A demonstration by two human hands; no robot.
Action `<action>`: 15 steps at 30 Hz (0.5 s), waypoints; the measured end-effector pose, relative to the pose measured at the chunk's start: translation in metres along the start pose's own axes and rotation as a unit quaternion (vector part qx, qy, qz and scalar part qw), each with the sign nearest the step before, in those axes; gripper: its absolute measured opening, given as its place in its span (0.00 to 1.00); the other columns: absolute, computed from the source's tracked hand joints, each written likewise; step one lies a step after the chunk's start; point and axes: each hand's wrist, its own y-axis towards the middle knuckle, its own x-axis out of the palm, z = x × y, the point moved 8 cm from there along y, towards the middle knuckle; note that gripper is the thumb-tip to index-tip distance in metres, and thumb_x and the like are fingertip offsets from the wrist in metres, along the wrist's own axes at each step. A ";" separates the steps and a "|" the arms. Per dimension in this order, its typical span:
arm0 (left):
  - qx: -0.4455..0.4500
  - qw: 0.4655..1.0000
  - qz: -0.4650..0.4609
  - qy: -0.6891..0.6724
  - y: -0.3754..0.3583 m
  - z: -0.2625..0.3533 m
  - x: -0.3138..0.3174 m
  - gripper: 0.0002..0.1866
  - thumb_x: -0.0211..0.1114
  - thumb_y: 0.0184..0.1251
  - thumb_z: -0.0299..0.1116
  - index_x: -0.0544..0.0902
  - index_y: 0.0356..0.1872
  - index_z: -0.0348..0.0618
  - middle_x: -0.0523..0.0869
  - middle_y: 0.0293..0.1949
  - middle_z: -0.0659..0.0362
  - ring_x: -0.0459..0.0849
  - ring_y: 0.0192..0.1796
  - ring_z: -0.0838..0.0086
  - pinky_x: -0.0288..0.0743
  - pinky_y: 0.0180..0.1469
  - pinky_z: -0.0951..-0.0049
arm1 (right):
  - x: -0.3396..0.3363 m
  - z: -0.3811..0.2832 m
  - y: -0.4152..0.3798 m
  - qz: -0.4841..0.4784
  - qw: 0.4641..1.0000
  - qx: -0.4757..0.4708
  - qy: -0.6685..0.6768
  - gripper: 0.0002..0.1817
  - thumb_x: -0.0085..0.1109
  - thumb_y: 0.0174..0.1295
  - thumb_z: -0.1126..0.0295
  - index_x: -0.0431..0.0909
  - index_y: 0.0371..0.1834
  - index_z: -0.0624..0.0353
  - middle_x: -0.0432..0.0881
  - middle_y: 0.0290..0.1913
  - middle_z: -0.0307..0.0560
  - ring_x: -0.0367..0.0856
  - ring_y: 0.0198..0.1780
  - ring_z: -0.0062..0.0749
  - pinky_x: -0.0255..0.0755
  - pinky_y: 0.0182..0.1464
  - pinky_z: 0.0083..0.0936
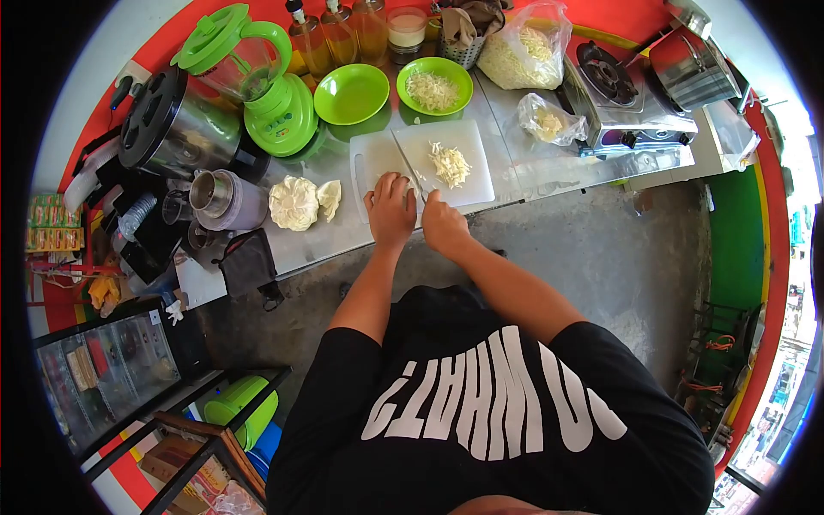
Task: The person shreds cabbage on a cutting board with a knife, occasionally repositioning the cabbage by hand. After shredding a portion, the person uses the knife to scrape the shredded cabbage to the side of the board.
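Observation:
On the white cutting board [472, 142] lies a small heap of shredded cabbage [450, 165]. My right hand [444, 225] is closed around the handle of a knife [407, 161], whose blade points away from me across the board. Just left of the blade, my left hand [391, 209] presses down with curled fingers; whatever is under them is mostly hidden, though a pale bit shows by the fingertips. Left of the board sit a partly cut cabbage [293, 204] and a loose cabbage piece [329, 199]. A green bowl [464, 81] behind the board holds more shreds.
Another green bowl [351, 94] stands beside a green blender [279, 112]. Oil bottles [341, 33] line the wall. To the right are a bag of shredded cabbage [524, 53], a small plastic bag [549, 122] and a gas stove [627, 94] with a pot [691, 69]. A metal cup [212, 196] stands left.

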 end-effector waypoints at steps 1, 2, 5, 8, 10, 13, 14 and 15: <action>0.000 1.000 0.000 -0.006 0.000 0.000 0.000 0.12 0.65 0.69 0.35 0.83 0.50 0.46 0.82 0.58 0.61 0.76 0.68 0.66 0.62 0.64 0.57 | 0.005 0.005 -0.003 0.009 1.000 0.018 0.016 0.11 0.48 0.70 0.75 0.63 0.52 0.66 0.84 0.50 0.75 0.85 0.53 0.68 0.79 0.56 0.54; 0.001 1.000 0.001 -0.012 0.001 -0.001 0.001 0.12 0.65 0.69 0.36 0.83 0.50 0.47 0.82 0.57 0.61 0.76 0.68 0.66 0.62 0.64 0.57 | 0.009 0.009 -0.006 0.018 0.999 0.036 0.032 0.11 0.47 0.71 0.74 0.63 0.52 0.66 0.84 0.49 0.75 0.85 0.53 0.68 0.78 0.56 0.54; 0.008 1.000 0.014 -0.014 0.000 -0.005 0.004 0.11 0.65 0.68 0.34 0.84 0.49 0.46 0.83 0.56 0.61 0.77 0.67 0.66 0.63 0.64 0.57 | 0.022 0.012 -0.004 0.015 0.998 0.054 0.033 0.11 0.46 0.71 0.74 0.63 0.52 0.66 0.84 0.49 0.75 0.85 0.53 0.68 0.78 0.57 0.54; 0.007 1.000 0.015 -0.024 0.000 -0.004 0.001 0.12 0.64 0.66 0.32 0.84 0.49 0.46 0.83 0.56 0.61 0.77 0.67 0.66 0.63 0.65 0.57 | 0.012 0.007 0.004 0.027 0.998 0.031 0.042 0.11 0.47 0.70 0.75 0.63 0.52 0.66 0.84 0.50 0.75 0.84 0.54 0.68 0.78 0.57 0.54; 0.006 1.000 0.011 -0.024 0.001 -0.003 0.000 0.12 0.64 0.65 0.32 0.84 0.49 0.46 0.83 0.56 0.61 0.77 0.67 0.66 0.63 0.65 0.57 | 0.005 0.005 0.007 0.016 0.999 0.020 0.028 0.11 0.48 0.70 0.75 0.63 0.52 0.66 0.84 0.50 0.75 0.84 0.54 0.68 0.78 0.57 0.54; 0.004 1.000 0.004 -0.024 0.001 -0.002 0.000 0.13 0.64 0.64 0.31 0.84 0.50 0.46 0.84 0.57 0.61 0.77 0.67 0.66 0.64 0.65 0.58 | 0.005 0.003 0.000 0.012 1.000 0.014 0.017 0.12 0.49 0.69 0.76 0.63 0.52 0.67 0.84 0.49 0.75 0.85 0.54 0.68 0.79 0.56 0.53; 0.004 1.000 0.003 -0.024 0.002 -0.003 0.000 0.14 0.64 0.64 0.31 0.84 0.50 0.46 0.84 0.57 0.61 0.77 0.67 0.66 0.64 0.65 0.58 | 0.005 0.003 -0.003 0.020 0.999 0.018 0.023 0.12 0.50 0.69 0.76 0.63 0.52 0.67 0.84 0.49 0.75 0.85 0.53 0.67 0.79 0.55 0.53; 0.005 1.000 0.004 -0.025 0.002 -0.004 0.002 0.14 0.64 0.64 0.31 0.84 0.50 0.46 0.84 0.57 0.61 0.77 0.67 0.66 0.64 0.65 0.58 | 0.010 0.003 -0.005 0.021 0.999 0.018 0.023 0.12 0.50 0.69 0.76 0.63 0.52 0.67 0.84 0.49 0.75 0.85 0.53 0.67 0.79 0.55 0.53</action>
